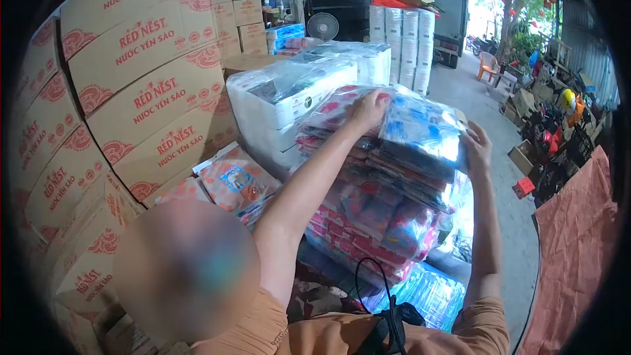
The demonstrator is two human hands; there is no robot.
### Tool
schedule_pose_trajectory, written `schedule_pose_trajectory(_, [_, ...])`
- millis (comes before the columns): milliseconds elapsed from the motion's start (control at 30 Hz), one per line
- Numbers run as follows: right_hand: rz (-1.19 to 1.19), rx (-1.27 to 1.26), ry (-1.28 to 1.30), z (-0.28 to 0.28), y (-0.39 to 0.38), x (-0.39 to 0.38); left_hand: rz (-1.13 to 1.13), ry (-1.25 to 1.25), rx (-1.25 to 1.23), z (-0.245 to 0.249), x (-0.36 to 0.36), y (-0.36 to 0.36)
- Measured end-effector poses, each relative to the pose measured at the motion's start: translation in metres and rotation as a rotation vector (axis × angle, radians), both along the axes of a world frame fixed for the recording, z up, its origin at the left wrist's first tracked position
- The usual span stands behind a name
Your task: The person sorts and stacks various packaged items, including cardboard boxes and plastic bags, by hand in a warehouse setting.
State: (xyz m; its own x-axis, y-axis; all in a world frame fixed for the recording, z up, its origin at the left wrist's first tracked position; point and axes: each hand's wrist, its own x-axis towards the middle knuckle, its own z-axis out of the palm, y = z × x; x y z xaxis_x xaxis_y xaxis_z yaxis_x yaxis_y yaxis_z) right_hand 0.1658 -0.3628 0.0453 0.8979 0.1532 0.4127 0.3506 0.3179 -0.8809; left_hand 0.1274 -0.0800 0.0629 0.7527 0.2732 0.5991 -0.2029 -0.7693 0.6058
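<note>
A tall stack of flat, plastic-wrapped packets (414,181) stands in front of me, pink, red and dark at its sides. On top lies a shiny packet with a blue and white print (420,121). My left hand (369,110) is closed at this packet's left edge, fingers bent over the plastic. At its right edge my right hand (478,148) grips the side, thumb and fingers partly hidden by glare and plastic. Lower in the stack are pink patterned bundles (368,217). An orange patterned packet (236,181) lies to the left.
Brown cartons (158,95) rise on the left. White wrapped bundles (289,92) sit behind the stack, with white rolls (402,46) farther back. A fan (323,27) and an orange chair (487,66) are beyond. An orange tarp (575,243) hangs right. A blurred patch covers the lower left.
</note>
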Motion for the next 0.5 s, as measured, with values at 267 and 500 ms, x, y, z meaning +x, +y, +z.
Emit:
schedule_pose_trajectory(267, [-0.16,-0.263,-0.194,-0.03,0.003,0.04,0.165,0.5,0.402,0.0,-0.055,0.002])
schedule_pose_trajectory(500, [-0.258,-0.61,-0.262,-0.019,0.019,0.019,0.164,0.378,0.38,-0.005,-0.068,0.012])
